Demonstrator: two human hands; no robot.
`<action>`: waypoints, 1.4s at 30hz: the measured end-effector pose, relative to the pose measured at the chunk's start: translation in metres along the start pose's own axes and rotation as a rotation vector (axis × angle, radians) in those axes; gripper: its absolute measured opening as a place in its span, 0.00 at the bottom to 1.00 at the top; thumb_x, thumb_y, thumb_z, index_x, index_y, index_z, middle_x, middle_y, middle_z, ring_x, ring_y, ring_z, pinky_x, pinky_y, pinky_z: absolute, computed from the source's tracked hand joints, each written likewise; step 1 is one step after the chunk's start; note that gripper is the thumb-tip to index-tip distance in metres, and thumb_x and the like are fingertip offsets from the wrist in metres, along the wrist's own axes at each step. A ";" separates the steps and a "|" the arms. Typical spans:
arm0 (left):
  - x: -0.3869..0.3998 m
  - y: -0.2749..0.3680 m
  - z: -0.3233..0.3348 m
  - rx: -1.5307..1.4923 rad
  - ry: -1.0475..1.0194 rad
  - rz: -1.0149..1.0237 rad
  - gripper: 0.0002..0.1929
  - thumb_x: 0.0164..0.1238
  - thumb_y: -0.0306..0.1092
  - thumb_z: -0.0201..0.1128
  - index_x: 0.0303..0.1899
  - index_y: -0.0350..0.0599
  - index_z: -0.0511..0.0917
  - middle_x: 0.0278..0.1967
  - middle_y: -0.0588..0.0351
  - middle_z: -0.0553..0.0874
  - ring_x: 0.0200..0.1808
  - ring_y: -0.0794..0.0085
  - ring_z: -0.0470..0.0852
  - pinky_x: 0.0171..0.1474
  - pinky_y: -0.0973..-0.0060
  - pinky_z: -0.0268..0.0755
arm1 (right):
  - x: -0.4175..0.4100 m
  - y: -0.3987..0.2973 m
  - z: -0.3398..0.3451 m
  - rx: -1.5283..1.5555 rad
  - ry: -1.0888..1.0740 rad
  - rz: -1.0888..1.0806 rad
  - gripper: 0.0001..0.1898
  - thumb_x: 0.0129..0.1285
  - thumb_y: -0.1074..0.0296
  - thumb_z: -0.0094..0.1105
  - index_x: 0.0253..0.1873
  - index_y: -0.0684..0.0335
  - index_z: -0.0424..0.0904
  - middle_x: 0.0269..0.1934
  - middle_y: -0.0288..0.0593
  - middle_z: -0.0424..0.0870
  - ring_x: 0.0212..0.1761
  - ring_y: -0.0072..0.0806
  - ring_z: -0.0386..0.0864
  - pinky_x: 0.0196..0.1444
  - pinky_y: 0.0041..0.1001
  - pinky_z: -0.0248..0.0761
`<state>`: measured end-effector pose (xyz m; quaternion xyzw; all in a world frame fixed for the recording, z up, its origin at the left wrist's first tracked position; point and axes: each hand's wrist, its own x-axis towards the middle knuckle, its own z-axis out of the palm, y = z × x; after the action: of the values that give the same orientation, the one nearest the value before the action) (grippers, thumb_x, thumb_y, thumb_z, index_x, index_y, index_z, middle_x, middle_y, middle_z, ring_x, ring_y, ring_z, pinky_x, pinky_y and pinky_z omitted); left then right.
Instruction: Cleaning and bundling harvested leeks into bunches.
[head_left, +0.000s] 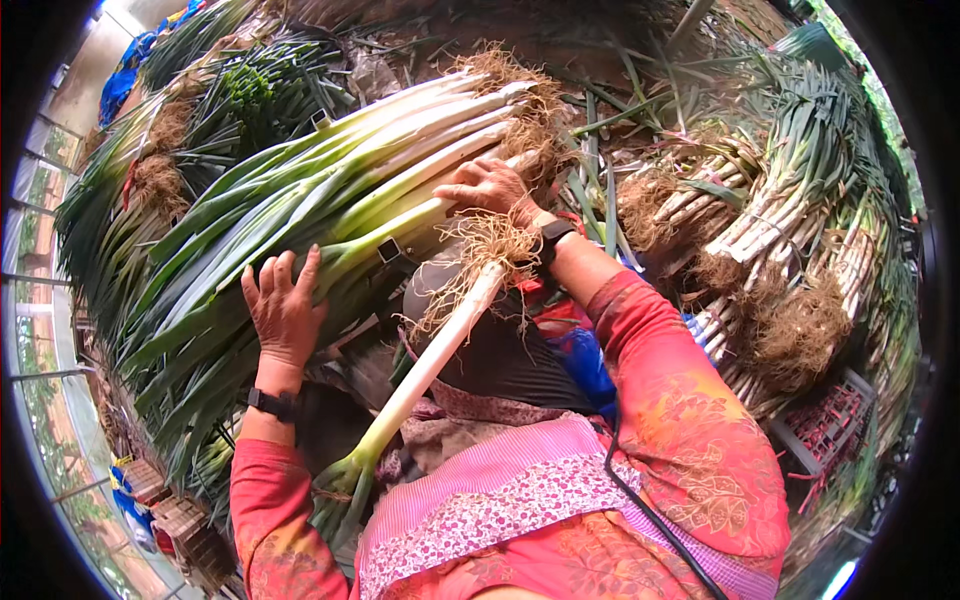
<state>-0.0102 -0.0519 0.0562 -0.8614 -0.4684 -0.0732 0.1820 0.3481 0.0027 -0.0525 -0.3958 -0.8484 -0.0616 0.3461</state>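
A row of large leeks (420, 157) lies side by side before me, roots to the upper right and green leaves to the lower left. My left hand (285, 300), fingers spread, rests at the near edge of the leaves. My right hand (491, 189) lies over the white stems close to the roots, its fingers slightly bent and apart. Neither hand is closed round a stem. One separate leek (442, 360) slants across my lap, its shaggy roots just below my right wrist and its leaves by my left forearm. Small square metal pieces (390, 250) show beside the row.
Tied bundles of leeks (757, 225) are piled at the right, by a grey plastic crate (829, 424). More leek bundles (112, 217) lie at the left. Brown crates (191, 536) stand at the lower left. A black cable (652, 514) runs down over my clothing.
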 end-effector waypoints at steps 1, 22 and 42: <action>0.002 0.002 0.002 -0.018 0.028 0.023 0.41 0.37 0.40 0.78 0.63 0.62 0.75 0.55 0.58 0.74 0.60 0.63 0.71 0.69 0.51 0.53 | -0.003 0.002 -0.002 0.000 0.005 -0.024 0.20 0.54 0.57 0.67 0.54 0.34 0.81 0.39 0.30 0.78 0.44 0.33 0.78 0.46 0.34 0.73; -0.034 -0.012 0.028 -0.032 0.064 -0.034 0.49 0.39 0.50 0.78 0.70 0.66 0.66 0.60 0.57 0.72 0.64 0.61 0.69 0.65 0.50 0.57 | 0.009 -0.019 0.008 0.063 -0.088 -0.037 0.28 0.51 0.68 0.68 0.59 0.40 0.79 0.45 0.37 0.79 0.46 0.38 0.78 0.47 0.37 0.74; -0.169 -0.207 -0.006 -0.193 -0.231 -0.223 0.28 0.49 0.27 0.70 0.56 0.44 0.74 0.47 0.42 0.82 0.48 0.46 0.81 0.51 0.56 0.75 | 0.002 -0.016 0.009 0.068 -0.120 -0.015 0.27 0.50 0.69 0.66 0.59 0.40 0.80 0.44 0.39 0.79 0.48 0.39 0.77 0.52 0.37 0.73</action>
<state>-0.2761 -0.0840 0.0627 -0.8202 -0.5698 -0.0379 0.0342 0.3307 -0.0036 -0.0547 -0.3805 -0.8721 -0.0115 0.3074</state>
